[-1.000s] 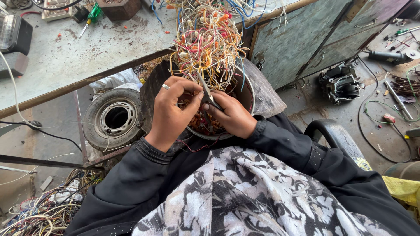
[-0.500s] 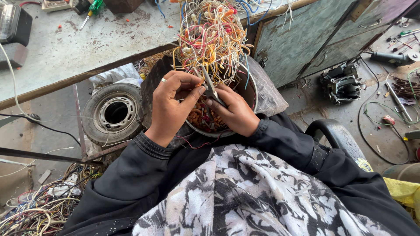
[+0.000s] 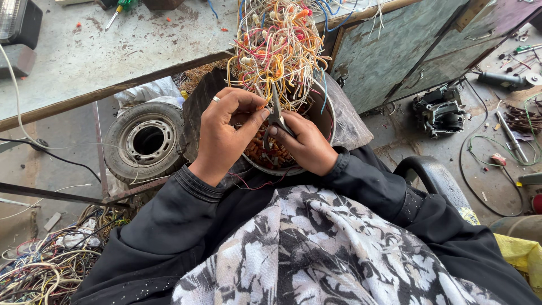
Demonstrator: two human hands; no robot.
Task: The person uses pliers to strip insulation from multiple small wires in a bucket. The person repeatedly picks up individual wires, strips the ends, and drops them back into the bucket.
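Note:
A thick bundle of yellow, white and red wires point(image 3: 278, 48) hangs off the bench edge over a round metal bowl point(image 3: 327, 116) with cut orange bits point(image 3: 261, 152) in it. My left hand point(image 3: 226, 133), a ring on one finger, pinches wire ends at the bottom of the bundle. My right hand point(image 3: 305, 146) grips a pair of metal scissors point(image 3: 276, 110), blades pointing up into the wires beside my left fingertips. Both hands are over the bowl, which rests in front of my lap.
A grey workbench point(image 3: 96, 53) with a green screwdriver point(image 3: 117, 12) lies at the back left. A small tyre point(image 3: 145, 144) stands below it, a wire heap point(image 3: 45, 265) on the floor at left. A metal cabinet point(image 3: 406, 51), a motor part point(image 3: 443, 110) and tools lie right.
The scissors have risen and turned more upright into the wire bundle. My left fingers stay pinched on the wire ends. The view has shifted slightly downward.

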